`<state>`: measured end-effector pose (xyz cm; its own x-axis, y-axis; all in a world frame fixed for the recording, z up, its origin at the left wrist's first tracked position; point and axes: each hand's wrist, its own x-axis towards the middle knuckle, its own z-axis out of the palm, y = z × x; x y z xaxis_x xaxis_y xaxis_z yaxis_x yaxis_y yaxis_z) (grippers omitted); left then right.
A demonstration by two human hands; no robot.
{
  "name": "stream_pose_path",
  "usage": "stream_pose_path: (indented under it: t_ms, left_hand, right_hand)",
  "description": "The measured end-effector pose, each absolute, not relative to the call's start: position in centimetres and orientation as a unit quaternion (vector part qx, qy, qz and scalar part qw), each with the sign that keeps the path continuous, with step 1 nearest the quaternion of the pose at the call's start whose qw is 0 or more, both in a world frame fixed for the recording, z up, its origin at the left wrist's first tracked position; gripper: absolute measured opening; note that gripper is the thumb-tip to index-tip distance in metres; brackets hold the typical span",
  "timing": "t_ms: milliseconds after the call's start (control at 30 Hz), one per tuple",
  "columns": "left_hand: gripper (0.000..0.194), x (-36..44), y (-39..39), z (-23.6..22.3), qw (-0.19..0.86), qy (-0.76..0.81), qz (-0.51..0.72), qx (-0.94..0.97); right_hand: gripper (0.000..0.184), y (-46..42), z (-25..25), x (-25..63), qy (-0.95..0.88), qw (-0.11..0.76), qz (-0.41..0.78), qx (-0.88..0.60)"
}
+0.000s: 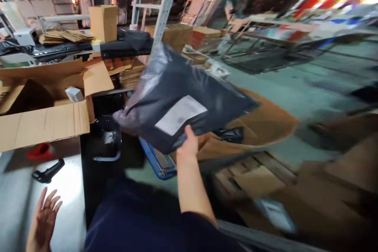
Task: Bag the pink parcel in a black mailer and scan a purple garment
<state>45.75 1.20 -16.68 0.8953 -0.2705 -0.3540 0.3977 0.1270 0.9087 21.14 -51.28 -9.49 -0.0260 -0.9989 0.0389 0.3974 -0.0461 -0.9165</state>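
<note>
My right hand (188,144) is closed on the near edge of a dark grey plastic mailer bag (180,90) with a white label (180,115). The bag is held up in the air at the middle of the view, tilted. My left hand (44,220) hovers low at the bottom left over a grey table top (17,204), fingers spread and holding nothing. A black handheld scanner (47,172) lies on that table just beyond the left hand.
An open cardboard box (44,124) with a small white box (74,94) stands at left. Flat cartons (65,36) and an upright carton (103,22) sit on a far table. Brown cardboard (265,126), a blue cart edge (153,161) and a wooden pallet (254,173) lie to the right.
</note>
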Motion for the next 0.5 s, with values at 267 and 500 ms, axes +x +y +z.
stream_pose_path:
  t_ms: [267,500]
  left_hand:
    - [0.071,45.2,1.5,-20.0,0.717,0.071,-0.29,0.63]
    - [0.075,45.7,2.4,-17.9,0.761,0.189,-0.17,0.597]
  right_hand:
    - [0.061,-63.5,-5.9,18.7,0.485,0.595,-0.569,-0.294]
    - [0.031,-58.0,-5.7,33.6,0.319,0.721,-0.401,-0.467]
